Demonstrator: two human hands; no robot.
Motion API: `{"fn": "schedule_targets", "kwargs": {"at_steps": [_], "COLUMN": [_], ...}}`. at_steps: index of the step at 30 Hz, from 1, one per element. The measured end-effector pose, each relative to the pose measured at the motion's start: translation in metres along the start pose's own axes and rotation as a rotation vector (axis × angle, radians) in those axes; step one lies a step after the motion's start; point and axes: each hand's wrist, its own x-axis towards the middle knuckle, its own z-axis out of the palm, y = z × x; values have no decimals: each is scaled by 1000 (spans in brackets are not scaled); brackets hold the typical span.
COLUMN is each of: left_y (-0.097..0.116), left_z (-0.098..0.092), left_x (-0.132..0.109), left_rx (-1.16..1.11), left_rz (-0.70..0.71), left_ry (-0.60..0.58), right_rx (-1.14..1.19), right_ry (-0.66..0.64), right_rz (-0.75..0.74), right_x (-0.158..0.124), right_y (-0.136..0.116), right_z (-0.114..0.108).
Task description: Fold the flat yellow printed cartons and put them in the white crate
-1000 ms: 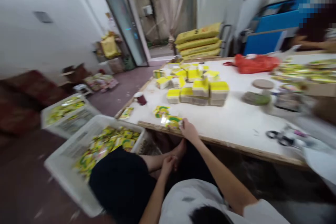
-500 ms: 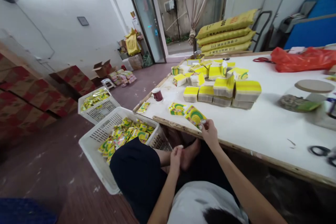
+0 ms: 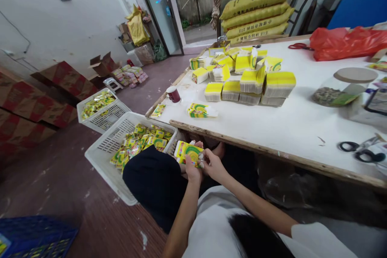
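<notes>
A yellow-and-green printed packet (image 3: 185, 151) lies in my left hand (image 3: 194, 171) above my lap, thumb across its face and fingers beneath. My right hand (image 3: 214, 166) pinches the packet's right end; the fingertips have white coverings. A small pile of similar packets (image 3: 198, 110) rests near the table's front edge. Just left of my hands is a white plastic crate (image 3: 104, 175) with many filled packets (image 3: 140, 145) heaped in it.
Stacks of yellow-topped packets (image 3: 279, 84) stand on the white table (image 3: 260, 129), beside a maroon mug (image 3: 173, 94). Black-handled scissors (image 3: 349, 146), a lidded jar (image 3: 332, 88) and a red plastic bag (image 3: 347, 44) are to the right. A second crate (image 3: 105, 117) sits behind the first.
My right hand has brought the packet from the table edge down to my lap. My left hand, earlier without a packet, now holds it too. The view has tilted down.
</notes>
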Motion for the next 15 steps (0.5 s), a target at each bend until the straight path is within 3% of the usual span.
{"fn": "schedule_targets", "kwargs": {"at_steps": [9, 15], "left_y": [12, 23], "left_z": [11, 13], "left_x": [-3, -6], "left_rx": [-30, 10], "left_rz": [23, -58], "left_ry": [56, 59], "right_rx": [87, 186], "right_ry": [9, -101], "right_rz": [26, 48], "right_x": [-5, -4], "right_y": [-16, -25], "right_z": [5, 7]}}
